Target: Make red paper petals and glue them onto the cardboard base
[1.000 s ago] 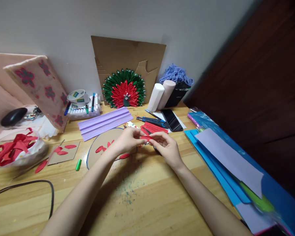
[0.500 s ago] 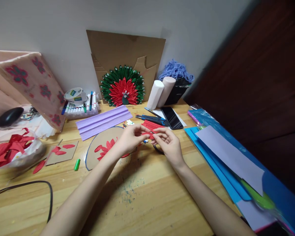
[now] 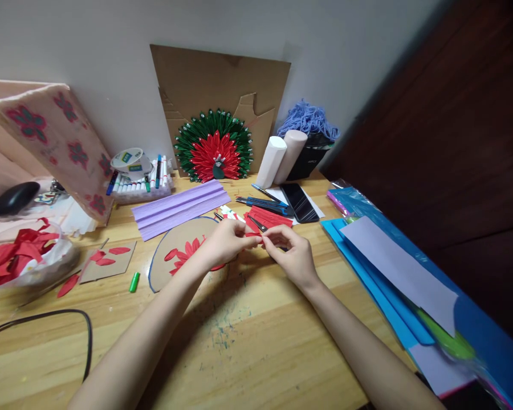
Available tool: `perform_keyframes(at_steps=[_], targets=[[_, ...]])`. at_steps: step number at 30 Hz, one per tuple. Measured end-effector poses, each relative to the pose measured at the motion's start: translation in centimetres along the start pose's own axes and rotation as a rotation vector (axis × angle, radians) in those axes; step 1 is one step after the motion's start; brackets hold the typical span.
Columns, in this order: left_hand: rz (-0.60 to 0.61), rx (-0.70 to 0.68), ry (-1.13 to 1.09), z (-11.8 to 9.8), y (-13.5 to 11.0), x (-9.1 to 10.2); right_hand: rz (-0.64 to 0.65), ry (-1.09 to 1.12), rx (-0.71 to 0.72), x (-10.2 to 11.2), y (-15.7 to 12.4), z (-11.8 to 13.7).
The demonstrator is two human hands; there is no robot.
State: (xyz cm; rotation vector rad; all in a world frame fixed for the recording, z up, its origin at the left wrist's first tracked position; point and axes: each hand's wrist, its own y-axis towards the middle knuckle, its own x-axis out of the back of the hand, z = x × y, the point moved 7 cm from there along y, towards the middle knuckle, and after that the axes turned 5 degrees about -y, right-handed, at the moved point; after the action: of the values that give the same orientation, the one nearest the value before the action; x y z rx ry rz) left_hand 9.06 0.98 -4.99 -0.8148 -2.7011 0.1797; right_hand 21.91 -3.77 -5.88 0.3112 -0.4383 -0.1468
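My left hand (image 3: 227,242) and my right hand (image 3: 294,256) meet above the table, thumbs and fingertips pinched together on a small piece of red crepe paper (image 3: 253,234), mostly hidden by the fingers. Just behind them the dark blade of a pair of scissors (image 3: 257,223) shows over a folded red crepe paper sheet (image 3: 277,216); the handles are out of sight. Partly under my left forearm lies a round cardboard disc (image 3: 160,267) with a blue edge, bearing red paper petals (image 3: 183,255) arranged like a flower.
Left: a bag of red scraps (image 3: 23,253), a small card (image 3: 119,265) with petals, a green marker cap (image 3: 134,282). Behind: purple crepe paper (image 3: 182,208), a marker box (image 3: 141,193), a cutter (image 3: 263,205), a phone (image 3: 299,202), a cardboard-backed peacock (image 3: 218,151). Right: blue folders (image 3: 367,279).
The red piece between my fingers looks smaller and more covered. My hands have shifted slightly, and the scissors' blade now shows behind them. The whole view has tilted slightly.
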Motion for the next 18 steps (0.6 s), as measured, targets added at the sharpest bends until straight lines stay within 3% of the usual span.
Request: perform_keyframes(at_steps=[9,18], targets=[[0.046,0.065,-0.054,-0.5,-0.4,-0.1,-0.032,-0.331,0.309,0.4,-0.2,2.1],[0.057,-0.014,-0.079,0.7,0.3,-0.3,-0.035,-0.403,0.363,0.4,-0.4,2.5]])
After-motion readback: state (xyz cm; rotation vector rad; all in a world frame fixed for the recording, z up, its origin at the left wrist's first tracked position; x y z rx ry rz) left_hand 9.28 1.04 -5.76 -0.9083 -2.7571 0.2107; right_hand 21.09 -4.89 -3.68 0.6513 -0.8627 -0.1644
